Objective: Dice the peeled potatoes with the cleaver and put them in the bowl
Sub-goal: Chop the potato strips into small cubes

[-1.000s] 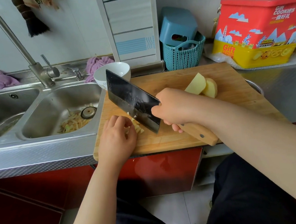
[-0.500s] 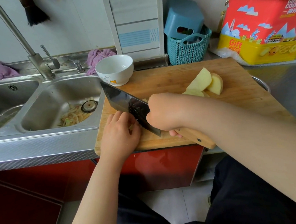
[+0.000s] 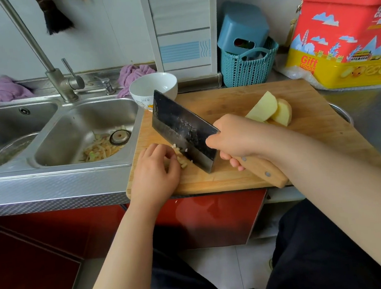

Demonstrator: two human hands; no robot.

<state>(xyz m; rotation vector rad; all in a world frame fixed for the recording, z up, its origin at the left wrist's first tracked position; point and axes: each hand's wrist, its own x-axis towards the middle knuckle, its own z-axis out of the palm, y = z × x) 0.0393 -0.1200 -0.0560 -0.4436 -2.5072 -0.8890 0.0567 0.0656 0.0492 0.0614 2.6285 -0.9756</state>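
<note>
The wooden cutting board (image 3: 239,107) lies on the counter, and its near edge hangs a little over the counter front. The right hand (image 3: 235,137) grips the wooden handle of the cleaver (image 3: 183,131), fingers curled around it. The blade stands tilted, with its heel low by the board and its tip raised toward 11 o'clock. The left hand (image 3: 155,171) is at 9 o'clock from the blade, fingers curled down onto the small potato pieces (image 3: 181,160), which lie just beside the cutting edge. 2 larger potato chunks (image 3: 270,111) rest at 2 o'clock from the right hand, apart from the blade. The white bowl (image 3: 154,89) stands at the board's far left corner, at 12 o'clock from the left hand. The middle of the board, between cleaver and chunks, is bare wood. The sink (image 3: 72,132) borders the board's left edge.
</note>
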